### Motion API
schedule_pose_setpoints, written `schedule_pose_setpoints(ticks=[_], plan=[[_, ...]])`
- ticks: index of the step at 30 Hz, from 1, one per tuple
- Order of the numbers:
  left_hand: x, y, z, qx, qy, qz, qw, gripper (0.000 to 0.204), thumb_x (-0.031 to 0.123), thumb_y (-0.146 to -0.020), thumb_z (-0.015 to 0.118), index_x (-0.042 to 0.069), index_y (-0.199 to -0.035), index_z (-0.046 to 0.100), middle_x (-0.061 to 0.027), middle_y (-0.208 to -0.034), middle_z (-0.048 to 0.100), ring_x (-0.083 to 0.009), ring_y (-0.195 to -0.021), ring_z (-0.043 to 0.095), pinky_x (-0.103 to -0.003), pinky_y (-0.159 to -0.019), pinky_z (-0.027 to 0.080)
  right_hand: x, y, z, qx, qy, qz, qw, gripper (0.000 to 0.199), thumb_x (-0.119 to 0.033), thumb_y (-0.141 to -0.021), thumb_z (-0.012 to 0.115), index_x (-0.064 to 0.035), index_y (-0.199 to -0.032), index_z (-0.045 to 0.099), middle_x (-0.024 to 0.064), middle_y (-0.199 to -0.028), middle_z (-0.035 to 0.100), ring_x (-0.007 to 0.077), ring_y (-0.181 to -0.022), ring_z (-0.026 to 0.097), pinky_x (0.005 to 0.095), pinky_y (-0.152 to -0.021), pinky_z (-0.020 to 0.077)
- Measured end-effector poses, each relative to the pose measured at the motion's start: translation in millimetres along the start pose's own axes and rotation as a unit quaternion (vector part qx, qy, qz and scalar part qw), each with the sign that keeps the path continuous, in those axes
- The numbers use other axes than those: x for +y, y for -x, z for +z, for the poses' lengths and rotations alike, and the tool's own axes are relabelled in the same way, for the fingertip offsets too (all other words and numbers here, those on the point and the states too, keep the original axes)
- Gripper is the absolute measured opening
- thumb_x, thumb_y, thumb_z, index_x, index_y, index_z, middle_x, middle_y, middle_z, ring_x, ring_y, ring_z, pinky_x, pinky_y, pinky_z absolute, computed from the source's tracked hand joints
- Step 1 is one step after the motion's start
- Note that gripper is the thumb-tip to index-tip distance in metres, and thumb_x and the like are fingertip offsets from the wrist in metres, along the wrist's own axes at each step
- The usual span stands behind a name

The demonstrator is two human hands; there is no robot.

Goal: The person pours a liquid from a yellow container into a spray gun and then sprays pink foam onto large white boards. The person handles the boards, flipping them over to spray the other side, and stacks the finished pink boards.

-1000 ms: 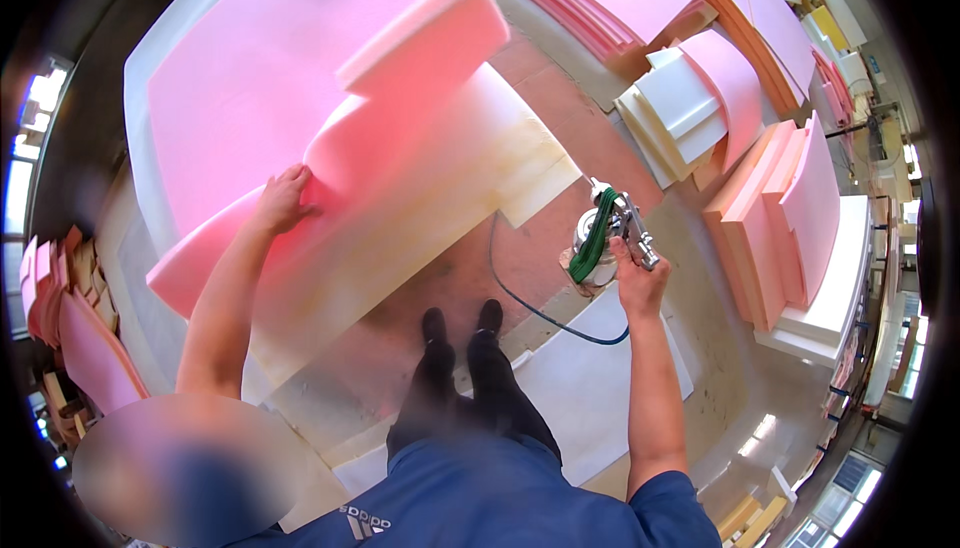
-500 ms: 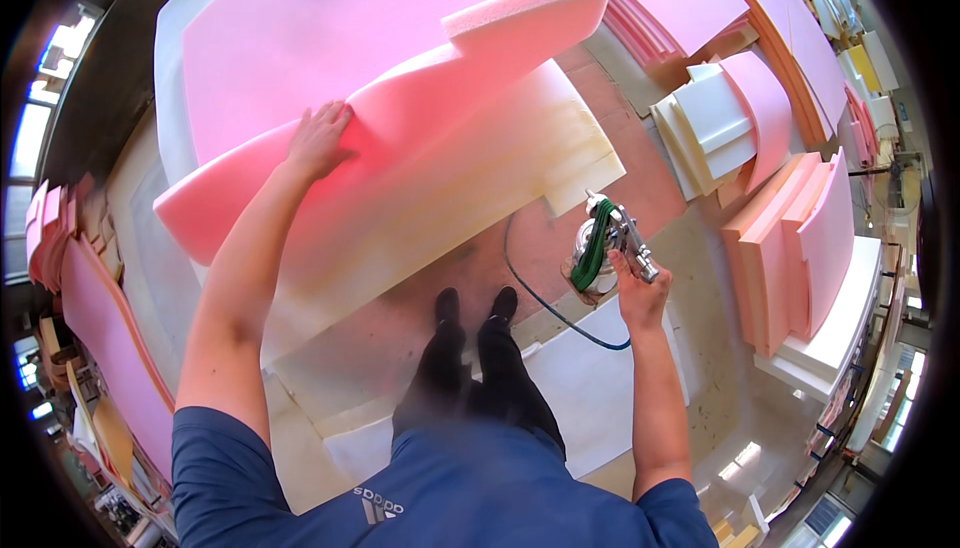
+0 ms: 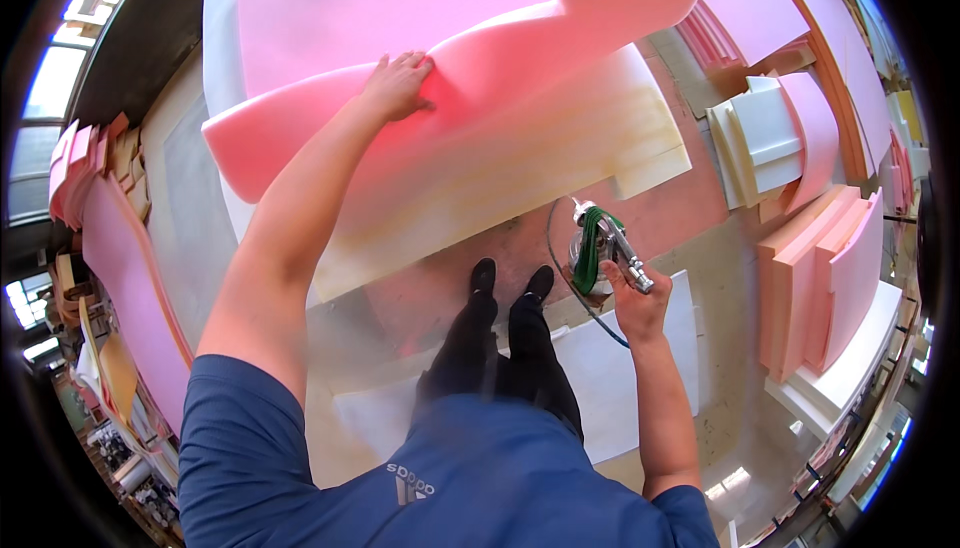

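A thick pink foam sheet (image 3: 500,78) is folded back over a larger stack, with its notched end raised at the far right. My left hand (image 3: 400,86) lies on the curved fold, fingers stretched and thumb apart, and the foam dips beside the thumb. Below the fold a cream-yellow foam layer (image 3: 530,170) with a cut-out corner is exposed. My right hand (image 3: 640,303) is closed round the handle of a metal spray gun (image 3: 622,248) with green wrapping on it. The gun is held off the near right edge of the foam, nozzle pointing away from me.
A dark hose (image 3: 551,238) loops beside the gun, near my feet (image 3: 512,280). Curved pink and white foam blocks (image 3: 765,138) stand at the right, with more pink foam slabs (image 3: 815,283) nearer. Stacked foam (image 3: 130,258) lines the left. A white board (image 3: 640,378) lies behind my legs.
The view has shifted, so the foam and stacks sit farther right in the picture. Relative to the foam, the spray gun has moved left and closer to me. My left hand stays on the fold.
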State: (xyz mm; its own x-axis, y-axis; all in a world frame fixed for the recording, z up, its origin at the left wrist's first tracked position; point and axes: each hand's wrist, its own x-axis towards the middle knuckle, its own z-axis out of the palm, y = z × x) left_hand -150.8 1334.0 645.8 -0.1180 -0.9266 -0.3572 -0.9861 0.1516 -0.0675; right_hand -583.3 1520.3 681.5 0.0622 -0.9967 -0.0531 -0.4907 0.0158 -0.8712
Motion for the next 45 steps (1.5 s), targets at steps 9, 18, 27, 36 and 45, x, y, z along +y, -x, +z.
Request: schedule_pose_setpoints(ticks=[9,18,27,36,45], plan=[[4.2,-1.9,1.7,0.003,-0.002,0.015,1.0,0.09,0.05,-0.083,0.073,0.009,-0.153,0.033,-0.013,-0.16,0.029,-0.0304,-0.149,0.024,-0.059,-0.12,0.02,-24.3,21.1,36.1,-0.076,-0.015,-0.001,0.997,0.023,-0.011,-0.082,0.081,0.0017,-0.1,0.072,0.0139,-0.078,0.071,0.0156,-0.066,0.066,0.0294,-0.064,0.0527],[3.6,-2.9,4.6,-0.003,-0.006,0.016,1.0,0.089,0.052,-0.083,0.073,0.01,-0.152,0.034,-0.0128,-0.16,0.029,-0.0298,-0.149,0.024,-0.059,-0.12,0.02,-46.0,40.1,76.5,-0.137,-0.033,-0.077,0.987,0.026,-0.008,-0.076,0.083,-0.0026,-0.099,0.071,0.0145,-0.078,0.068,0.0286,-0.065,0.067,0.0331,-0.06,0.0521],[0.9,-9.2,10.1,0.01,-0.025,0.029,0.999,0.09,0.057,-0.082,0.072,0.01,-0.15,0.037,-0.0128,-0.159,0.032,-0.0291,-0.147,0.029,-0.06,-0.117,0.025,-65.4,64.6,104.3,-0.192,-0.03,-0.101,0.976,0.024,-0.018,-0.078,0.081,-0.0054,-0.095,0.069,0.013,-0.08,0.069,0.032,-0.069,0.067,0.0375,-0.06,0.0528],[-2.8,-11.9,11.8,-0.002,-0.015,0.031,0.999,0.091,0.057,-0.082,0.072,0.01,-0.151,0.035,-0.0133,-0.159,0.03,-0.0296,-0.148,0.027,-0.061,-0.117,0.025,-75.7,79.6,123.4,-0.246,-0.058,-0.138,0.958,0.022,-0.013,-0.078,0.081,-0.0065,-0.095,0.068,0.0127,-0.083,0.069,0.0331,-0.073,0.066,0.0362,-0.061,0.0529],[-5.0,-10.6,15.0,0.008,-0.008,0.034,0.999,0.089,0.056,-0.082,0.072,0.01,-0.15,0.037,-0.0132,-0.16,0.03,-0.0294,-0.148,0.026,-0.063,-0.116,0.025,-71.1,88.4,127.0,-0.279,-0.029,-0.138,0.95,0.02,-0.011,-0.077,0.079,-0.0082,-0.094,0.069,0.0117,-0.083,0.069,0.0325,-0.073,0.067,0.0371,-0.062,0.0536]])
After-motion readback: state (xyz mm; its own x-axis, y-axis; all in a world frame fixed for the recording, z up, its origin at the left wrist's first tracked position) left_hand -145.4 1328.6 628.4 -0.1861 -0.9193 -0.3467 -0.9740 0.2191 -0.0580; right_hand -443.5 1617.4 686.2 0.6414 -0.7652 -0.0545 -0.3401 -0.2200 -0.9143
